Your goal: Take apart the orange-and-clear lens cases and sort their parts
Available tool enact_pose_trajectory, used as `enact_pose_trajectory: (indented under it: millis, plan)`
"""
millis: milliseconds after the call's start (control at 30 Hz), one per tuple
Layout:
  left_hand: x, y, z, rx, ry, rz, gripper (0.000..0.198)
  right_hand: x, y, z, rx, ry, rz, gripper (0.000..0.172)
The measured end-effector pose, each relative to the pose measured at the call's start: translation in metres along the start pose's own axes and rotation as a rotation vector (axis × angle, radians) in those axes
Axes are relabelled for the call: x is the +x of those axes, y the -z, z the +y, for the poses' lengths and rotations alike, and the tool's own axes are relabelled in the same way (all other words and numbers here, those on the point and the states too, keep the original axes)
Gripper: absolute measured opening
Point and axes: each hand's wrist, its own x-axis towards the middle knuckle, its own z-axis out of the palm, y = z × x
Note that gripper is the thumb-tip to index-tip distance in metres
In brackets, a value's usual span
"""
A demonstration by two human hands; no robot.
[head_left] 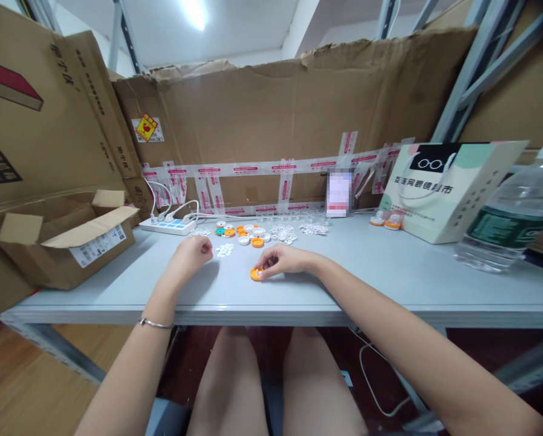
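My right hand (284, 260) is closed, thumb and fingers at an orange round plastic disc (254, 275) that lies on the table near the front edge. A small white bit shows inside the disc by the fingertips. My left hand (195, 252) hovers over the table to the left, its fingers curled together; whatever they may hold is hidden. Beside it lies a small pile of white pieces (225, 250). Behind both hands are several round orange, white and teal discs (257, 242), and further right a heap of small white parts (283, 234).
A white power strip (168, 226) with plugged cables stands at the back left, by an open cardboard box (66, 254). Clear small parts (289, 215) line the back. To the right are two orange-and-white assemblies (393, 222), a paper bag (448, 188) and a water bottle (508, 212).
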Motion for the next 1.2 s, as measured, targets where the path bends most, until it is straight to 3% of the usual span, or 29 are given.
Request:
enact_pose_trajectory:
  millis: [167,367,667,800,933,1067,1200]
  plan:
    - [0.005,-0.010,-0.004,0.094,0.002,-0.068,0.015,0.000,-0.001,0.001,-0.011,-0.006,0.002,0.043]
    - [0.013,-0.016,-0.002,0.151,0.026,-0.068,0.017,0.000,0.000,0.000,-0.008,-0.015,-0.002,0.046]
    - [0.016,-0.019,-0.009,-0.052,-0.053,0.008,0.023,0.000,0.000,-0.001,-0.009,-0.011,-0.004,0.045]
    - [-0.003,-0.015,0.010,-0.225,-0.073,0.070,0.025,0.000,0.000,0.001,-0.017,0.013,-0.016,0.045]
    - [-0.029,-0.018,0.041,-0.537,-0.171,-0.086,0.024,0.002,0.000,0.004,-0.038,0.064,-0.032,0.044]
    - [-0.039,-0.025,0.060,-0.542,-0.304,-0.029,0.017,0.003,0.000,0.007,-0.048,0.086,-0.028,0.044]
    - [-0.030,-0.025,0.067,-0.444,-0.377,-0.030,0.015,0.003,0.000,0.008,-0.073,0.114,-0.043,0.042]
